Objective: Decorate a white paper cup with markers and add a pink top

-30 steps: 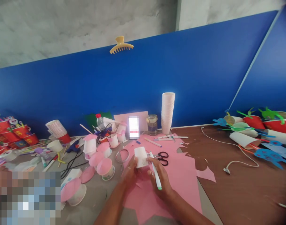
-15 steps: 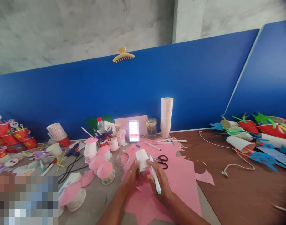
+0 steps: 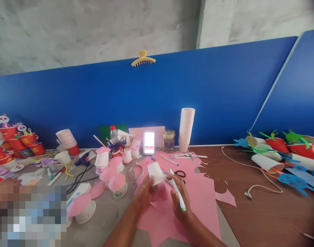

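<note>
My left hand (image 3: 146, 191) is closed round a white paper cup (image 3: 156, 173), which is tilted above the pink paper sheet (image 3: 198, 206). In my right hand (image 3: 182, 197) is a white marker (image 3: 178, 190) with a green end pointing down towards me; its other end points up and away. The marker is a little to the right of the cup, apart from it. Just beyond my right hand lie scissors with dark handles (image 3: 181, 174), partly hidden by the hand. Left of my left hand stands a paper cup with a pink paper disc (image 3: 117, 181) on top.
A tall stack of white cups (image 3: 187, 130) stands at the back beside a glass jar (image 3: 169, 141) and a bright phone screen (image 3: 149, 142). Disc-topped cups, a glue gun (image 3: 82, 159) and cords lie left. Decorated cups (image 3: 269, 163) and a white cable (image 3: 266, 185) lie right. Another person's hand shows left.
My right hand and the marker have moved slightly right, away from the cup. The view has shifted a little. Another person's hand and arm have come into view at the left.
</note>
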`<state>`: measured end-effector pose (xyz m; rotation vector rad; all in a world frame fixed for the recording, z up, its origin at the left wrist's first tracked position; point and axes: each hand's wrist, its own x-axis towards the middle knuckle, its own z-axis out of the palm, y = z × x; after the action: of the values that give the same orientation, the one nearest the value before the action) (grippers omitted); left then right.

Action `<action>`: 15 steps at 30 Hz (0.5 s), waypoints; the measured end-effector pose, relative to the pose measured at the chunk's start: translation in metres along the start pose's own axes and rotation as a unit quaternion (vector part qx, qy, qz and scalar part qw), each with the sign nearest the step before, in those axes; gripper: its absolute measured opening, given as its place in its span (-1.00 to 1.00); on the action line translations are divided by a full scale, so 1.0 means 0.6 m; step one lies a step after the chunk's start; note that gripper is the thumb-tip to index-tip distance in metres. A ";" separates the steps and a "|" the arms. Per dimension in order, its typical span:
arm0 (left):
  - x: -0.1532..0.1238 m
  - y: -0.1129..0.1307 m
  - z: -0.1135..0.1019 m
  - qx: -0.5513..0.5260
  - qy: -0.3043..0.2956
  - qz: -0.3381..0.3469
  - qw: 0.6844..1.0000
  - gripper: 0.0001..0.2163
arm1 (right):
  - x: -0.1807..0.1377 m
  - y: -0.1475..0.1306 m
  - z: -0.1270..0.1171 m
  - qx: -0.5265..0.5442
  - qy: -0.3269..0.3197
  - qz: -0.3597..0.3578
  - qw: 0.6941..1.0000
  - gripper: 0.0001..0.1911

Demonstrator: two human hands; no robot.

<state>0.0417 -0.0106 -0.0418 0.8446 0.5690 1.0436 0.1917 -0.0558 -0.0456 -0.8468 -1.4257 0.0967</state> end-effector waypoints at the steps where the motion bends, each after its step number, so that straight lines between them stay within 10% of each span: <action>1: 0.000 0.001 0.002 -0.005 0.015 0.013 1.000 -0.77 | 0.002 0.000 -0.002 0.005 0.002 0.003 1.000 -0.65; 15: -0.006 0.016 0.024 -0.016 -0.029 0.025 0.999 -0.71 | 0.012 -0.005 -0.016 0.057 -0.029 0.064 0.996 -0.72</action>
<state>0.0463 -0.0162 -0.0255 0.8620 0.4839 1.0687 0.2005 -0.0587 -0.0371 -0.8462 -1.4053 0.3003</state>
